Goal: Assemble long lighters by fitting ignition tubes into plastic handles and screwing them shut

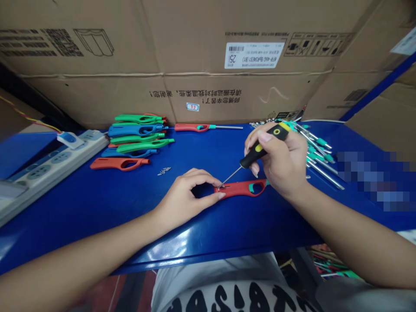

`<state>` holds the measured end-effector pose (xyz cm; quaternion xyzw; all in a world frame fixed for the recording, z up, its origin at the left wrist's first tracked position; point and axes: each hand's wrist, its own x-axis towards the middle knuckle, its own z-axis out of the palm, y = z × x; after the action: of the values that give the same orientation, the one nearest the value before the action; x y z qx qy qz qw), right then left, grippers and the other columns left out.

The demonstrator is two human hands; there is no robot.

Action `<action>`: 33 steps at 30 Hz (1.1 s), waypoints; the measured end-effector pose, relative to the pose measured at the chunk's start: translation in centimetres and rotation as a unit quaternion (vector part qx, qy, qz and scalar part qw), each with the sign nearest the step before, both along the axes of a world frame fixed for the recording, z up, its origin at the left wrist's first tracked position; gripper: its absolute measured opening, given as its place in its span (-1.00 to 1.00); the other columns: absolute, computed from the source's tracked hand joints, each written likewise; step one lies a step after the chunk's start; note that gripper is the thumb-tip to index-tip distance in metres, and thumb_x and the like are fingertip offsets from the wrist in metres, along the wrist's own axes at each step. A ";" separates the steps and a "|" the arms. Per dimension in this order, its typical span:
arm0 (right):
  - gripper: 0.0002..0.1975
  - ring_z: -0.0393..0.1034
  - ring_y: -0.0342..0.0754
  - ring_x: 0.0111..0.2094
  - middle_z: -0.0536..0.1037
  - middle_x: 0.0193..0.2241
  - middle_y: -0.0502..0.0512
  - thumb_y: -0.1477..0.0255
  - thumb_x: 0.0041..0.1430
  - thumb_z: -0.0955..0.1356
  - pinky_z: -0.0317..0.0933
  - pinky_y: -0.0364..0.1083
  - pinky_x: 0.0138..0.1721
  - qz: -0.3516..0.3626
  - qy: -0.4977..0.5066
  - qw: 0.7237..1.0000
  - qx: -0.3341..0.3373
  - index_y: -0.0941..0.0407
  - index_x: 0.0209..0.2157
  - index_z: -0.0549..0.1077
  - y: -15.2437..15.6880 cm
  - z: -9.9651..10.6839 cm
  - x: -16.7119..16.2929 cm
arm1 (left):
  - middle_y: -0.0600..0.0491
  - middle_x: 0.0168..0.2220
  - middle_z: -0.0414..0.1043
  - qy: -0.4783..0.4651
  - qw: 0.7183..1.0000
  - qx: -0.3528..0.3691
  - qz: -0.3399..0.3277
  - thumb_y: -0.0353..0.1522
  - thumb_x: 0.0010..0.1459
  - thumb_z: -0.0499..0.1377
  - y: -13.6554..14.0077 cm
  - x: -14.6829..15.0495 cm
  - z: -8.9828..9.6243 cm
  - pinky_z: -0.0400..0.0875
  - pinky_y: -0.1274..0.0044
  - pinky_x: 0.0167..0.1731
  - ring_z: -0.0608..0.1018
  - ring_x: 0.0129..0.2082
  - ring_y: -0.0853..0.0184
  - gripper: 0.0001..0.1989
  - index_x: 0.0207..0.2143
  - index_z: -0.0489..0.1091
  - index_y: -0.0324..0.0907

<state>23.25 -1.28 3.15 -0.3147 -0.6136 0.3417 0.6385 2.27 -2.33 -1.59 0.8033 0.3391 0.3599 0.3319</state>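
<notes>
A red lighter with a teal trigger lies on the blue table. Thumb and fingers of my left hand pinch its left end. In my right hand is a black and yellow screwdriver, slanting down to the left. Its tip meets the lighter's left end, between my left fingertips. Whether a screw sits under the tip is too small to tell. The lighter's right end passes behind my right hand. Several small screws lie in a little heap left of the lighter.
Green, blue and red lighter bodies are piled at the back left. One red lighter with a metal tube lies by the cardboard. Metal tubes with teal parts spread at the right. A power strip runs along the left.
</notes>
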 end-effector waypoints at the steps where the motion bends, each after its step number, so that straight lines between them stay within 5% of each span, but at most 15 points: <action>1: -0.72 0.26 -0.20 -0.72 0.45 -0.54 -0.01 0.29 0.29 0.38 0.06 -0.14 -0.81 0.003 0.000 1.000 0.002 0.06 -0.50 0.43 0.0 0.0 0.1 | 0.05 -0.23 0.61 0.000 1.000 -0.001 0.000 -0.35 0.16 0.37 0.0 0.0 0.0 0.43 0.40 -0.07 0.59 -0.18 0.29 -0.88 -0.23 0.59 -0.15; 14: -0.79 0.27 -0.20 -0.70 0.47 -0.53 0.00 0.36 0.24 0.39 0.07 -0.15 -0.79 0.032 0.010 0.999 -0.007 0.07 -0.49 0.46 0.2 0.1 0.3 | 0.06 -0.28 0.60 -0.016 1.000 0.009 -0.003 -0.40 0.20 0.34 0.0 0.0 0.0 0.41 0.41 -0.12 0.58 -0.22 0.31 -0.98 -0.32 0.61 -0.13; 23: -0.82 0.32 -0.20 -0.57 0.51 -0.39 -0.01 0.28 0.30 0.37 0.20 -0.21 -0.68 0.191 -0.093 0.974 -0.081 0.05 -0.14 0.39 0.0 0.8 1.3 | 0.04 -0.25 0.61 0.000 0.999 0.015 -0.031 -0.40 0.17 0.36 -0.1 0.1 -0.1 0.43 0.35 -0.10 0.58 -0.20 0.28 -0.97 -0.32 0.63 -0.12; 28: -0.51 0.44 -0.17 -0.44 0.50 -0.34 -0.08 0.42 0.22 0.46 0.39 -0.18 -0.48 0.101 -0.128 0.987 0.009 -0.10 0.08 0.23 -1.0 0.2 0.3 | 0.04 -0.23 0.61 0.019 0.999 0.028 -0.042 -0.41 0.18 0.35 0.0 0.0 -0.4 0.42 0.32 -0.07 0.57 -0.18 0.26 -0.96 -0.33 0.63 -0.11; 33: -0.48 0.54 -0.09 -0.24 0.54 -0.18 0.00 0.45 0.20 0.47 0.49 -0.12 -0.36 0.075 -0.162 0.982 0.064 -0.08 0.11 0.24 -1.2 -0.3 -0.1 | 0.04 -0.22 0.61 0.015 0.999 0.036 -0.037 -0.40 0.19 0.34 0.1 0.1 -0.5 0.43 0.33 -0.04 0.59 -0.17 0.28 -0.96 -0.32 0.62 -0.13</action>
<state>23.19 -2.46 2.81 -0.2774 -0.7510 0.2937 0.5222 2.33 -2.25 -2.05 0.8320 0.3013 0.3474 0.3105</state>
